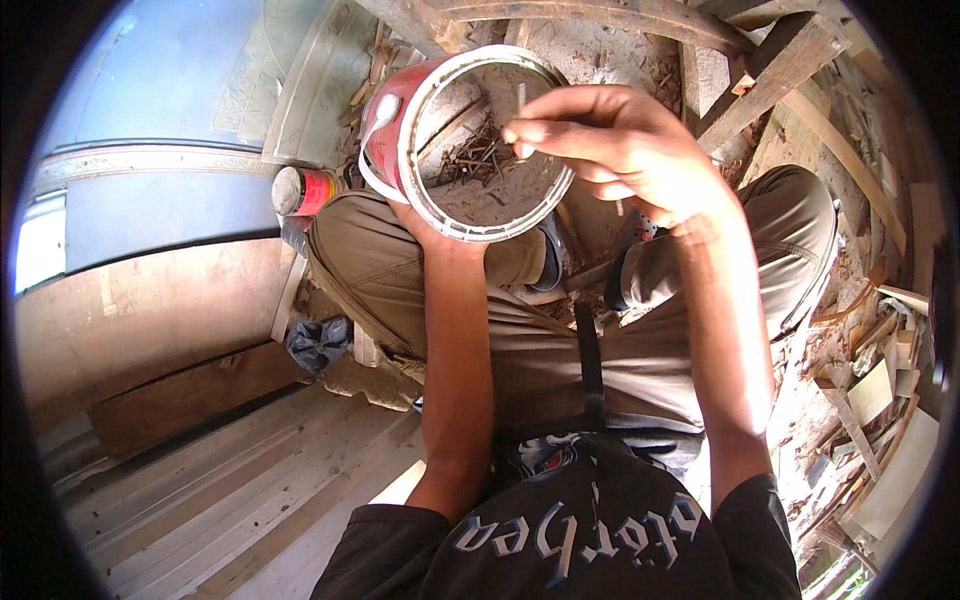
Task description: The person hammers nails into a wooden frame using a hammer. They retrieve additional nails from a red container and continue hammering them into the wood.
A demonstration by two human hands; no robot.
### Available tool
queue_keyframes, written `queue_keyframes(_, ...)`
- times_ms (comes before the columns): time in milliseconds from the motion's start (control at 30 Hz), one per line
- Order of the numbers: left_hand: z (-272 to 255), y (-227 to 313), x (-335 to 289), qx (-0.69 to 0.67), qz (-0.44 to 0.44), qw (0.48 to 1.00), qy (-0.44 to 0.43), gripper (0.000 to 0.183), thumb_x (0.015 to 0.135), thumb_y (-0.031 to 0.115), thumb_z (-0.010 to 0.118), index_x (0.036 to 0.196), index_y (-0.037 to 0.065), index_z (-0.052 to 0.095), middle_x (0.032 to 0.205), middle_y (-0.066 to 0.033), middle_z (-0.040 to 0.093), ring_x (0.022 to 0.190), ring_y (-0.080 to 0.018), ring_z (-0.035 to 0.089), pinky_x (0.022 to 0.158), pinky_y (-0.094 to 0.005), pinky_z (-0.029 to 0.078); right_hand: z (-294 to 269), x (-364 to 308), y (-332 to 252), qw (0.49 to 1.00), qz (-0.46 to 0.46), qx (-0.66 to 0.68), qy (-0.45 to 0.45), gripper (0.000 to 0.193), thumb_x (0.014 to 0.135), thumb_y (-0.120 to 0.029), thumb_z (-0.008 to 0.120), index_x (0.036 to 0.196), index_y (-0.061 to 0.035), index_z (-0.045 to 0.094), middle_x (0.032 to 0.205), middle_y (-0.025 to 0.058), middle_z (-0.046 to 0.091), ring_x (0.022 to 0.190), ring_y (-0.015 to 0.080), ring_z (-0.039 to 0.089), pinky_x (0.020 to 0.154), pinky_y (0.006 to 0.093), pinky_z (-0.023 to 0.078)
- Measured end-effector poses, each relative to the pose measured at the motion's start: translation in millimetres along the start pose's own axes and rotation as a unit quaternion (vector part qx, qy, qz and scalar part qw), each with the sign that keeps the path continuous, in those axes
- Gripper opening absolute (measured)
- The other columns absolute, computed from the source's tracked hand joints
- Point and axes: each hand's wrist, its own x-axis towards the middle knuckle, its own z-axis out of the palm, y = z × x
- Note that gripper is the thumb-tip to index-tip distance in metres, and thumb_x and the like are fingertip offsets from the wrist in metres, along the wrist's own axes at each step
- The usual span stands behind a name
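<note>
A red plastic bucket (390, 125) with a white rim is tilted so that its mouth faces me. Several rusty nails (478, 160) lie in a loose heap inside, among dusty residue. My left hand (436, 232) supports the bucket from below; its fingers are hidden behind the wall. Over the right part of the opening, my right hand (610, 140) is closed, thumb and fingertips pinching a thin nail (521, 98) that points upward. Another slim piece (620, 207) pokes out beneath that hand; its kind is unclear.
A small red can (303, 191) stands left of my knee, near a crumpled dark plastic bag (320, 343). Wooden beams (775, 80) cross the far right. Scrap wood (870, 390) litters the right side, and long boards (250, 480) lie at the lower left.
</note>
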Motion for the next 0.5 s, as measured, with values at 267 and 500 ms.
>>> queue_keyframes(267,-20.5,2.2,-1.8,0.025,0.07,0.996,0.056,0.059,0.1,0.05,0.044,0.14,0.006,0.048,0.134,-0.0127,0.058,0.12,-0.0296,0.058,0.103,-0.0439,0.048,-35.1,-36.4,-14.4,0.99,-0.122,0.02,0.072,0.018,0.096,-0.013,0.065,0.108,-0.0003,0.064,0.09,0.0068,0.07,0.043,-0.0019,0.032,0.037,0.0159,0.022)
queue_keyframes(500,-46.4,2.8,-2.9,0.059,0.062,0.994,0.061,0.058,0.1,0.051,0.042,0.136,0.006,0.051,0.13,-0.0119,0.061,0.117,-0.0294,0.059,0.102,-0.0436,0.049,7.5,-14.5,18.4,0.949,-0.19,-0.252,-0.003,0.015,0.093,0.0,0.061,0.105,-0.002,0.069,0.085,0.0051,0.071,0.077,0.0101,0.064,0.071,0.0264,0.051)
